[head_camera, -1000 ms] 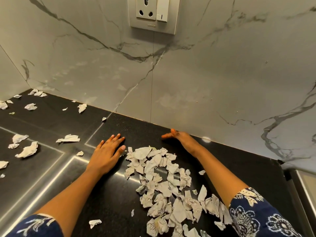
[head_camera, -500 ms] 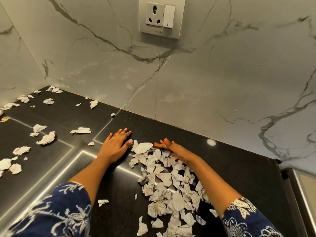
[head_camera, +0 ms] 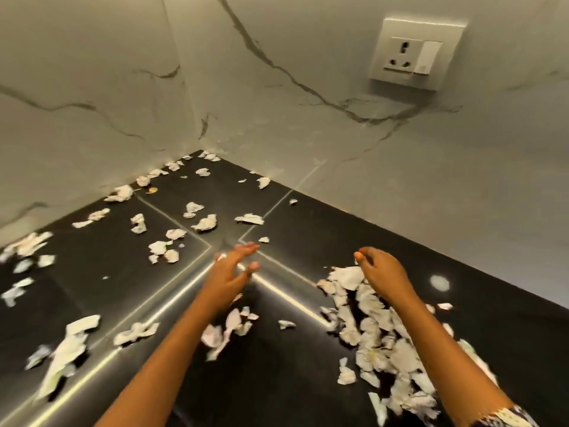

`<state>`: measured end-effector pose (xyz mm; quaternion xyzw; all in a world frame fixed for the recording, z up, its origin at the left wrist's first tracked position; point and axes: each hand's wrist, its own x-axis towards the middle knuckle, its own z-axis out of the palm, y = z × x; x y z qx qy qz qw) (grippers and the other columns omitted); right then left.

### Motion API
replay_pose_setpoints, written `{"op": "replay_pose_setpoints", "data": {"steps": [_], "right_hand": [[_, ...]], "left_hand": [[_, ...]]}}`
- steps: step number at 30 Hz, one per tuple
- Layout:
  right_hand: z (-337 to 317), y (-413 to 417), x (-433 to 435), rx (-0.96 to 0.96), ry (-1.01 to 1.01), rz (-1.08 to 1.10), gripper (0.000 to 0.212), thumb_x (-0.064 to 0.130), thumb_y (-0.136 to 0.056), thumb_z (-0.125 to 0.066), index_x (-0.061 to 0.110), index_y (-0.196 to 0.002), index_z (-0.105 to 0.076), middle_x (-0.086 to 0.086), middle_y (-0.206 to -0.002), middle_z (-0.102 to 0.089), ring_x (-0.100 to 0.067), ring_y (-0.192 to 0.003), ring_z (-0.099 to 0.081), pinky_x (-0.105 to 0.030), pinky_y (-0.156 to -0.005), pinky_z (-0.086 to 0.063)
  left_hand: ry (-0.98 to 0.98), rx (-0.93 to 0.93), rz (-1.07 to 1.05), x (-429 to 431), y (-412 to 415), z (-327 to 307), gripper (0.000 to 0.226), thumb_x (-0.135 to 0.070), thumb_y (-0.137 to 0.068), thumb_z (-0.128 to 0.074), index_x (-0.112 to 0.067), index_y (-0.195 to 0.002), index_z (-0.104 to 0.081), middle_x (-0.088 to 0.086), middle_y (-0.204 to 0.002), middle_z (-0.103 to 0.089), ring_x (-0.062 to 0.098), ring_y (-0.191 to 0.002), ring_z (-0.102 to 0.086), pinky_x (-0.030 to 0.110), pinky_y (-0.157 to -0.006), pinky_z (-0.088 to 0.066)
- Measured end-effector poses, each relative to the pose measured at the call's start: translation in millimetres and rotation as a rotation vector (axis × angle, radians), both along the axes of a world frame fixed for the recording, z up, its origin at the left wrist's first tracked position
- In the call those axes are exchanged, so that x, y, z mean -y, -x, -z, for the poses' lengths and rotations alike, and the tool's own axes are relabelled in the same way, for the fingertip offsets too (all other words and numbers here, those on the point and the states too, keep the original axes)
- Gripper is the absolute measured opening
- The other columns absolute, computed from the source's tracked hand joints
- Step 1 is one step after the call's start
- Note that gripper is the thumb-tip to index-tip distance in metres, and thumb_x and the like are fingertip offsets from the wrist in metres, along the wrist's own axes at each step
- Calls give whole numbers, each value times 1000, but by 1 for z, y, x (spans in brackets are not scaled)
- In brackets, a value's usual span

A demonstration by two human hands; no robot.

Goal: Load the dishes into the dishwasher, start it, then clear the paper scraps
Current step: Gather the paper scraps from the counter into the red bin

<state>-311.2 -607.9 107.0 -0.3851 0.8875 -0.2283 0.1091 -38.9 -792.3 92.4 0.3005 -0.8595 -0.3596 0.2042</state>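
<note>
The paper scraps look part-way cleared; no dishwasher or dishes are in view. The left hand [head_camera: 229, 274] hangs just above the dark worktop [head_camera: 292, 386]. Its grip is slack and wide, with fingers stretched toward the corner and nothing in it, though blur softens the fingertips. The right hand [head_camera: 383, 274] sits at the far end of the gathered pile [head_camera: 366, 331], back to the camera and fingers bent down out of sight. Whether its grip has any paper in it cannot be told. The loose scraps [head_camera: 205, 223] lie scattered toward the wall corner and along the left wall, well apart from the pile. A small clump [head_camera: 231, 323] lies just beside the left forearm.

The likeliest slip is scattering. The pieces are light and crumpled, so a quick rake by the left hand would probably flick some aside rather than carry them to the pile. The left forearm, passing low, could also drag the clump out of shape.

Scraps tucked against the foot of the wall may be missed by a flat sweep, since the palm cannot reach into that angle. The bright seams [head_camera: 172, 291] set into the worktop might snag thin pieces, so the hand rides over them.

The pile runs toward the person and out of frame. A hard pull by the right hand risks pushing its near end off the worktop.
</note>
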Motion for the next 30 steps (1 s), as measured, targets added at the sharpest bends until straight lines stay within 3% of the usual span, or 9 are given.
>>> {"op": "replay_pose_setpoints", "data": {"steps": [4,8,11,14,16,19,21,26,30], "right_hand": [[14,-123,83,-119,-36,-385,54,48,-92,-39,19,-137,-45,-4,-147,-40,-18,-139,-32,-38,-113,-21],[24,-252,157,-189,-121,-832,100,82,-71,9,27,-149,-18,3,-158,-10,-14,-146,-6,-49,-115,2],[33,-309,177,-196,-204,-1046,92,72,-73,10,29,-148,-23,5,-157,-15,-14,-145,-13,-54,-113,-8],[54,-316,174,-274,-271,-967,66,58,-94,-3,32,-135,-48,8,-142,-47,-11,-130,-46,-51,-97,-45],[57,-294,169,-281,-308,-913,60,58,-94,-11,33,-140,-40,9,-147,-39,-12,-134,-39,-53,-102,-40],[56,-247,176,-284,-275,-795,77,69,-82,6,35,-149,-12,13,-157,-7,-10,-145,-6,-50,-114,-6],[49,-221,178,-322,-319,-692,68,62,-88,-2,33,-149,-10,11,-158,-5,-10,-146,-3,-50,-114,-3],[30,-246,153,-272,-129,-718,69,53,-88,-15,20,-146,-31,2,-155,-21,-14,-144,-13,-52,-117,-5],[57,-287,94,-380,-161,-882,56,54,-92,-27,27,-139,-43,6,-146,-42,-11,-134,-39,-50,-106,-24]], "left_hand": [[162,395,-772,59,-162,15,58,-44,-92,-52,-21,-143,-40,9,-155,-27,27,-144,-19,57,-113,-8],[-59,523,-1152,87,-280,20,72,-58,-92,-40,-19,-150,-23,17,-158,-6,35,-145,2,59,-113,1],[-159,602,-1092,94,-301,38,79,-68,-90,-26,-20,-152,-15,15,-159,-3,33,-146,2,56,-115,-1],[23,680,-917,85,-268,57,78,-65,-91,-24,-16,-152,-14,12,-159,-7,29,-147,-4,53,-115,-5],[91,659,-852,83,-237,57,77,-62,-93,-23,-13,-152,-13,11,-159,-9,27,-147,-6,52,-115,-6],[82,621,-764,91,-195,52,76,-60,-94,-18,-12,-152,-9,10,-159,-5,26,-147,-1,51,-115,-1],[77,567,-640,93,-169,51,71,-58,-96,-17,-15,-152,-8,6,-160,-3,22,-147,2,49,-116,2],[-53,264,-575,84,-183,39,62,-53,-97,-24,-23,-151,-21,-1,-159,-10,15,-147,-4,48,-116,3],[26,425,-531,28,-220,51,85,-74,-86,-6,-20,-152,-16,2,-159,-9,16,-147,-1,42,-117,-1]]}}
